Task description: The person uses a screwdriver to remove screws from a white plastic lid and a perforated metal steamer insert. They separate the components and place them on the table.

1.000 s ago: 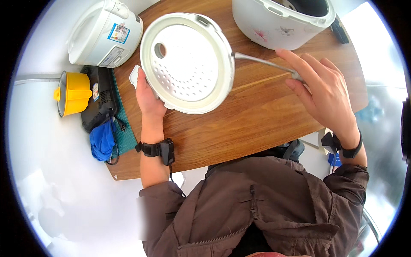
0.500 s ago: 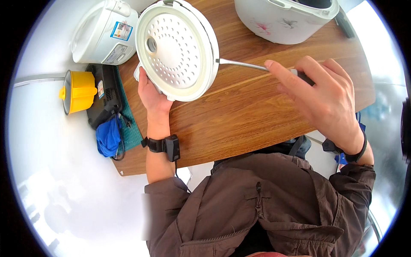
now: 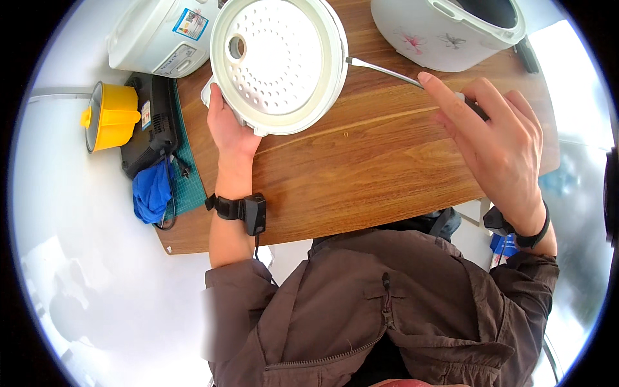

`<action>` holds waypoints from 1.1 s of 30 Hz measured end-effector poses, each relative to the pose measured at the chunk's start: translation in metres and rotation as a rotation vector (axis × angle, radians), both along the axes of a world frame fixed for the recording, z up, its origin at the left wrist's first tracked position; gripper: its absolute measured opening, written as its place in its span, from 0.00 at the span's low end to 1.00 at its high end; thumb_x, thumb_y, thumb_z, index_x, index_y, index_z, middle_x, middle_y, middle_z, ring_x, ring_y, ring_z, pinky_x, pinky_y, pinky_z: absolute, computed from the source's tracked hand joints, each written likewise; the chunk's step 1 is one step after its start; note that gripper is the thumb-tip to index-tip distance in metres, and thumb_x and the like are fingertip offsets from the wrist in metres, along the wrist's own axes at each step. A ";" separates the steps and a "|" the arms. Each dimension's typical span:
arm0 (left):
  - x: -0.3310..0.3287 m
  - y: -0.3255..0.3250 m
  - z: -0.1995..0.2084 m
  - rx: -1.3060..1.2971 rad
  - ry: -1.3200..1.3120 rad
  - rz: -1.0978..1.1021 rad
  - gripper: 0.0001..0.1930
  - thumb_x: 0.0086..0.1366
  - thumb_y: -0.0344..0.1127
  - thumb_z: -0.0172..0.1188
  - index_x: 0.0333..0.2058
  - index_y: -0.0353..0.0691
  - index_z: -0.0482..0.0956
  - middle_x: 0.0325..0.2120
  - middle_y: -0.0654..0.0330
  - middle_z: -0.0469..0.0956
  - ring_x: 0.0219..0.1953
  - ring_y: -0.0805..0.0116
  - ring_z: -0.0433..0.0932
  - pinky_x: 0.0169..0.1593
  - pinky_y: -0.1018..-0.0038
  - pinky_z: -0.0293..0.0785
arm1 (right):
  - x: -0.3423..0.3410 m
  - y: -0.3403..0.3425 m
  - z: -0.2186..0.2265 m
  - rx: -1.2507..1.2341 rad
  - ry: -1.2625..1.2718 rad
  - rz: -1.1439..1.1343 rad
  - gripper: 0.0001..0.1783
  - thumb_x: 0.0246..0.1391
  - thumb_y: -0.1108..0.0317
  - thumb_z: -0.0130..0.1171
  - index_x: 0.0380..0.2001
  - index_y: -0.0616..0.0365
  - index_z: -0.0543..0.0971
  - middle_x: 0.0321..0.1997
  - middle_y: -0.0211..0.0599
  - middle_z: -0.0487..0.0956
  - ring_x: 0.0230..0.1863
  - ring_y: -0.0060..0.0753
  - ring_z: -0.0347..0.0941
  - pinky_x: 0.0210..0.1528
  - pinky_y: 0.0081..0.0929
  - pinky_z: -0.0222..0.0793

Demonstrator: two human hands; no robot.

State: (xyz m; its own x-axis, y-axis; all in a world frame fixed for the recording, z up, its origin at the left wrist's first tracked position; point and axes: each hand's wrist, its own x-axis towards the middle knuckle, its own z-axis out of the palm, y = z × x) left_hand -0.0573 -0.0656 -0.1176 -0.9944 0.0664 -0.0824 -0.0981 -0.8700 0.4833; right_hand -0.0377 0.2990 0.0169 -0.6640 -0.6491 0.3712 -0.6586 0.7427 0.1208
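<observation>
My left hand (image 3: 232,126) holds up a round white rice cooker lid (image 3: 277,71) from below and behind. The lid's inner side faces me, with rings of small holes and one larger round opening. My thumb lies along the rim; the other fingers are hidden behind the lid. In my right hand (image 3: 493,132) is a flat-blade screwdriver (image 3: 387,72), gripped by its dark handle with the index finger stretched along it. Its blade tip points left and meets the lid's right rim, or lies just beside it; I cannot tell which.
A white cooker body (image 3: 445,35) with flower prints stands at the far right of the wooden table (image 3: 342,174). Far left are another white rice cooker (image 3: 161,42), a yellow pot (image 3: 119,116), a black appliance (image 3: 155,126) and a blue cloth (image 3: 153,190) beside a green mat (image 3: 188,187).
The lid has turned to face me more squarely and sits slightly higher and further right in view. The screwdriver has tilted, its tip now higher along the lid's rim. The whole view has shifted slightly.
</observation>
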 end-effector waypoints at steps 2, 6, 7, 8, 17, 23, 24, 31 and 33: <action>0.001 0.009 0.005 -0.248 -0.135 0.170 0.27 0.81 0.50 0.34 0.69 0.42 0.64 0.70 0.54 0.66 0.69 0.50 0.66 0.72 0.49 0.61 | -0.001 0.000 0.000 0.021 0.000 -0.005 0.28 0.47 0.66 0.73 0.55 0.40 0.84 0.30 0.25 0.72 0.26 0.29 0.63 0.32 0.26 0.65; 0.000 0.018 0.014 -0.307 -0.180 0.236 0.29 0.81 0.51 0.33 0.70 0.41 0.63 0.70 0.53 0.65 0.70 0.51 0.66 0.72 0.51 0.61 | -0.003 -0.001 -0.001 0.086 0.053 -0.016 0.27 0.50 0.65 0.72 0.56 0.38 0.84 0.30 0.25 0.71 0.26 0.29 0.63 0.32 0.26 0.65; 0.000 0.020 0.015 -0.346 -0.173 0.259 0.29 0.81 0.52 0.33 0.70 0.41 0.62 0.70 0.53 0.65 0.70 0.51 0.65 0.72 0.51 0.62 | -0.003 -0.002 -0.002 0.099 0.050 -0.018 0.28 0.49 0.67 0.71 0.57 0.39 0.83 0.30 0.25 0.70 0.26 0.29 0.63 0.32 0.27 0.64; 0.000 0.021 0.015 -0.392 -0.197 0.296 0.30 0.81 0.53 0.33 0.71 0.41 0.62 0.70 0.53 0.65 0.70 0.51 0.65 0.72 0.52 0.62 | -0.003 -0.003 -0.002 0.112 0.046 -0.021 0.29 0.49 0.68 0.70 0.57 0.40 0.83 0.30 0.26 0.69 0.26 0.29 0.63 0.33 0.27 0.64; 0.002 0.026 0.006 -0.605 -0.181 0.361 0.30 0.82 0.52 0.30 0.69 0.36 0.62 0.67 0.52 0.68 0.66 0.56 0.71 0.69 0.60 0.68 | -0.013 -0.012 -0.012 0.388 0.014 0.017 0.23 0.47 0.71 0.63 0.50 0.55 0.82 0.31 0.30 0.77 0.29 0.28 0.75 0.39 0.24 0.69; 0.002 0.022 -0.001 -0.683 -0.193 0.340 0.29 0.83 0.51 0.33 0.67 0.35 0.65 0.63 0.54 0.73 0.63 0.60 0.75 0.66 0.61 0.71 | -0.030 -0.018 -0.022 0.469 -0.025 0.058 0.15 0.48 0.70 0.64 0.42 0.58 0.82 0.28 0.30 0.79 0.29 0.32 0.79 0.36 0.25 0.72; 0.002 0.021 0.000 -0.707 -0.202 0.339 0.28 0.83 0.51 0.34 0.67 0.35 0.65 0.63 0.54 0.73 0.62 0.60 0.75 0.66 0.61 0.71 | -0.035 -0.019 -0.021 0.468 -0.031 0.071 0.13 0.49 0.71 0.64 0.40 0.58 0.82 0.27 0.31 0.79 0.30 0.33 0.80 0.35 0.26 0.73; -0.004 0.023 0.006 -0.754 -0.226 0.337 0.28 0.82 0.52 0.36 0.65 0.36 0.67 0.62 0.55 0.74 0.61 0.61 0.76 0.65 0.62 0.73 | -0.063 -0.021 -0.022 0.426 -0.075 0.260 0.10 0.47 0.72 0.66 0.35 0.59 0.83 0.27 0.36 0.83 0.32 0.38 0.83 0.35 0.31 0.77; -0.004 0.023 0.007 -0.743 -0.217 0.340 0.28 0.82 0.52 0.36 0.65 0.36 0.67 0.62 0.55 0.74 0.61 0.61 0.76 0.65 0.61 0.72 | -0.065 -0.019 -0.029 0.419 -0.041 0.273 0.10 0.47 0.73 0.67 0.36 0.59 0.83 0.27 0.35 0.83 0.31 0.39 0.83 0.35 0.31 0.78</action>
